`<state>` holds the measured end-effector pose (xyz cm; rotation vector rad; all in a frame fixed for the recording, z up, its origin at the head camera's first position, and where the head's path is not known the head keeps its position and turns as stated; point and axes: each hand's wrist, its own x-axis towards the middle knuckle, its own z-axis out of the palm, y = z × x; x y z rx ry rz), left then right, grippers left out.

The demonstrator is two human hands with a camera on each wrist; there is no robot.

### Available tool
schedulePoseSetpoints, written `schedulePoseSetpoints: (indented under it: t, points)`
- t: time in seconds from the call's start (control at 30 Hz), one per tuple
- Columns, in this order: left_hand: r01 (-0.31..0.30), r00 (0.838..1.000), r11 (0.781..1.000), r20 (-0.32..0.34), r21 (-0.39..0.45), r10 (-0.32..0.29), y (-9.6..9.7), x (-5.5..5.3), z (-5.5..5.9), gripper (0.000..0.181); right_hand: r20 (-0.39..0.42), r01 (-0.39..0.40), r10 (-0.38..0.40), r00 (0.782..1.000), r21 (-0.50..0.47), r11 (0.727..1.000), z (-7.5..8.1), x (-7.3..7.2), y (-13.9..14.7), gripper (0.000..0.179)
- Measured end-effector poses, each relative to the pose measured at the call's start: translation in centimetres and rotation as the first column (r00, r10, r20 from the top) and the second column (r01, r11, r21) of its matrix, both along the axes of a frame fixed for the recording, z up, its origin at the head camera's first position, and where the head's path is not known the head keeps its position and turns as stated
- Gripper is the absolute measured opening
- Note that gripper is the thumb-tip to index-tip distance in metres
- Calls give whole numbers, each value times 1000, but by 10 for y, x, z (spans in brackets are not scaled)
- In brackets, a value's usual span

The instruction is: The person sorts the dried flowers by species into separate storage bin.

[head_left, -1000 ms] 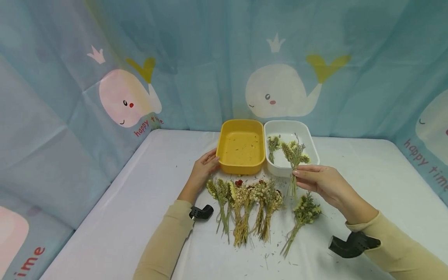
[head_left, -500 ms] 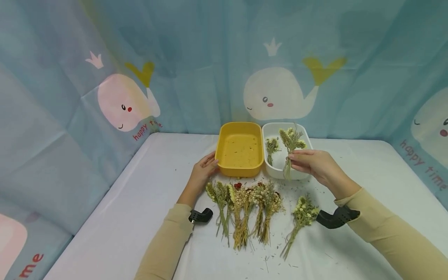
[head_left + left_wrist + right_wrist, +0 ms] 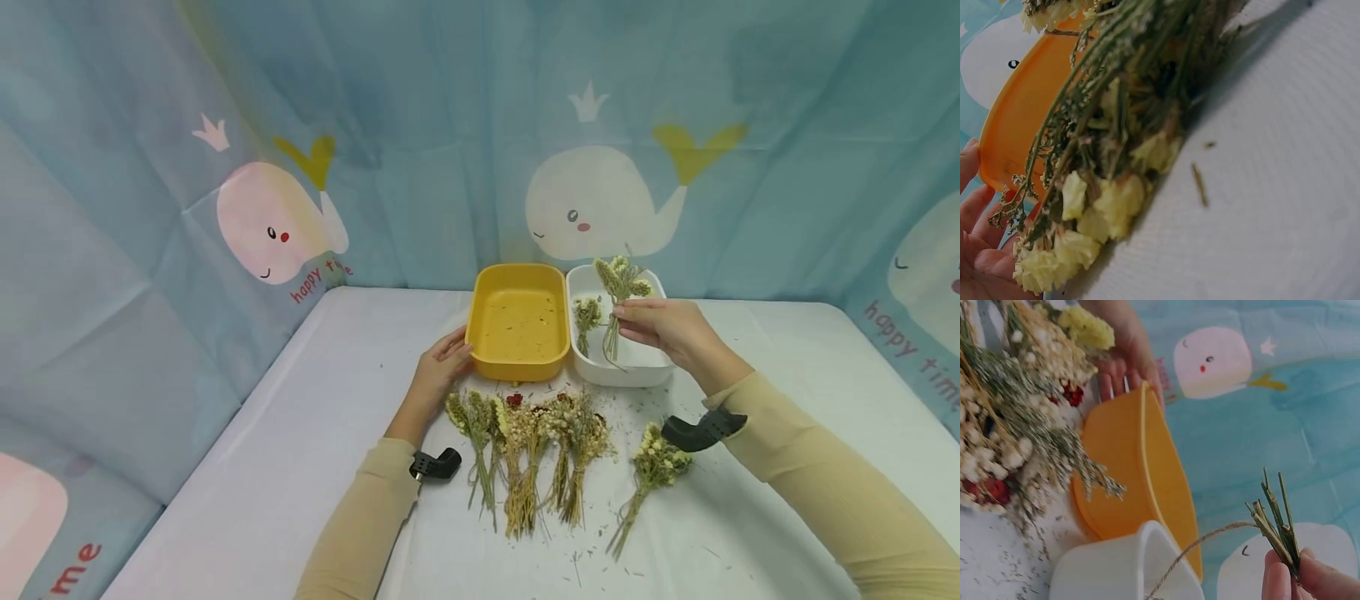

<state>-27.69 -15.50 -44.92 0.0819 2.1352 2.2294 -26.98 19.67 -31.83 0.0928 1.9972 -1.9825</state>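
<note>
Fingertips and thumb of the right hand (image 3: 671, 327) are pinching a dried-flower bunch (image 3: 619, 287) by its stems, flower heads pointing toward 12 o'clock, over the white tub (image 3: 626, 377); a string (image 3: 1200, 539) is trailing from the stems. At the hand's 9 o'clock, a smaller bunch (image 3: 587, 313) is lying inside that tub. The yellow tub (image 3: 517, 370) is standing beside it, at its 9 o'clock, scattered bits resting on its floor. Fingers of the left hand (image 3: 438, 368), extended and slightly spread, are touching the yellow tub's outer wall at 8 o'clock. At that tub's 6 o'clock, a row of bunches (image 3: 521, 492) is lying on the white cloth (image 3: 367, 375); a lone bunch (image 3: 651, 471) is lying at the row's 3 o'clock. Beyond, a whale-print curtain (image 3: 420, 200) is hanging.
</note>
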Motion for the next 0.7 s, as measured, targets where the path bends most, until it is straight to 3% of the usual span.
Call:
schedulePoseSetpoints:
  t: [0.2, 0.53, 0.7]
  points:
    - [-3, 1000, 1000, -1, 6, 3, 0, -1, -3, 54, 29, 10, -10, 1000, -9, 1000, 0, -12, -1, 61]
    - [-5, 1000, 1000, -18, -2, 5, -1, -1, 3, 53, 31, 37, -36, 999, -23, 999, 5, -32, -4, 62]
    - [-9, 1000, 1000, -1, -26, 9, -4, 3, 5, 54, 42, 37, -37, 998, -2, 999, -1, -36, -4, 60]
